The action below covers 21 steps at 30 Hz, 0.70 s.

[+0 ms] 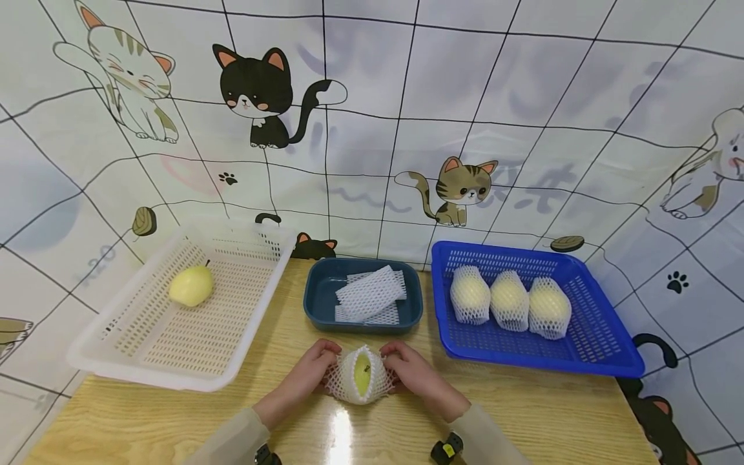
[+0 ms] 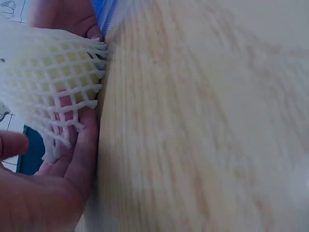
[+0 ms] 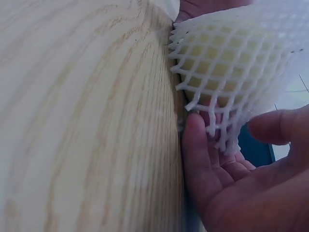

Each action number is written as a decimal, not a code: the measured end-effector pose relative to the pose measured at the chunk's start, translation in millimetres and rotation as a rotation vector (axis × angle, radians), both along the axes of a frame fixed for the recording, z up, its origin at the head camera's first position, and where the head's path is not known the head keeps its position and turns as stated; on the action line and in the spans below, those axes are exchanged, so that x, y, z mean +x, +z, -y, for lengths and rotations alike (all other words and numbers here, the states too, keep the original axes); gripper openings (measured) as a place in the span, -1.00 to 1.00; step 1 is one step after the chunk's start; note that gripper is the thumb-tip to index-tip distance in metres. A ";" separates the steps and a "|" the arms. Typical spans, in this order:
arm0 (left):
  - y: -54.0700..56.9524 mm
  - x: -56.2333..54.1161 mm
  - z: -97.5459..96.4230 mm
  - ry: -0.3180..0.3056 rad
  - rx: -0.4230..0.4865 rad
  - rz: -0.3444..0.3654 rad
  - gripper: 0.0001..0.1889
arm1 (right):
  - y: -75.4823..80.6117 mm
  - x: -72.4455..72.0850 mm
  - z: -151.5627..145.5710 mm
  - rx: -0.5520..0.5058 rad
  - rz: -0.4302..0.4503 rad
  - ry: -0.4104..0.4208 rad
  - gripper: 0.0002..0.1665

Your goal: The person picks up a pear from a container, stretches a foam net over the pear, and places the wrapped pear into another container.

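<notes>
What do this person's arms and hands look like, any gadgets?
The left sleeve and right sleeve are plain beige. The left hand and right hand wear no gloves. Each wrist carries a small black device: the left device is partly cropped, the right device has a yellow patch.

Five pears [image 1: 192, 285] show, four in foam nets [image 1: 469, 300], with at least two more loose nets [image 1: 369, 296]. There are two baskets [image 1: 546, 365], one tray [image 1: 321, 303], two hands [image 1: 415, 373].

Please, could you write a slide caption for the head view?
Left grip and right grip flank a pear in white foam net.
</notes>
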<state>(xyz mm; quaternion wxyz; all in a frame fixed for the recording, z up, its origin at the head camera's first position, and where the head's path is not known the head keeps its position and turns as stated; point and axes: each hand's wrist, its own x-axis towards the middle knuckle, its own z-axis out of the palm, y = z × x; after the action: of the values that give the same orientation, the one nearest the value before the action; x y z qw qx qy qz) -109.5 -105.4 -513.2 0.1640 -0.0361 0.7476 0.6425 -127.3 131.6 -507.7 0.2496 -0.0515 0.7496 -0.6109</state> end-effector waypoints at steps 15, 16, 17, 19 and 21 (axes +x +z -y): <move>-5.9 -3.7 13.2 -0.218 0.027 -0.085 -0.55 | -1.8 -5.3 -8.5 0.128 -0.273 0.141 -0.55; -5.9 -3.7 13.0 -0.228 0.003 -0.102 -0.55 | -1.2 -5.7 -8.5 0.165 -0.296 0.148 -0.56; -5.7 -3.8 12.6 -0.235 -0.024 -0.121 -0.56 | -0.2 -5.9 -8.6 0.197 -0.318 0.155 -0.57; -5.1 -4.3 12.0 -0.251 -0.086 -0.163 -0.60 | 0.9 -6.3 -8.1 0.249 -0.347 0.170 -0.58; -4.2 -5.1 11.4 -0.265 -0.149 -0.209 -0.62 | 2.9 -6.2 -7.0 0.295 -0.369 0.183 -0.58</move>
<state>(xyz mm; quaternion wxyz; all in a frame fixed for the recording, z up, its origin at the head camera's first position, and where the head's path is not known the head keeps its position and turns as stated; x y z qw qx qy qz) -114.6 -116.8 -517.4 0.1656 0.1173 0.8044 0.5583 -133.5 138.5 -504.7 0.1673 -0.1927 0.8556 -0.4503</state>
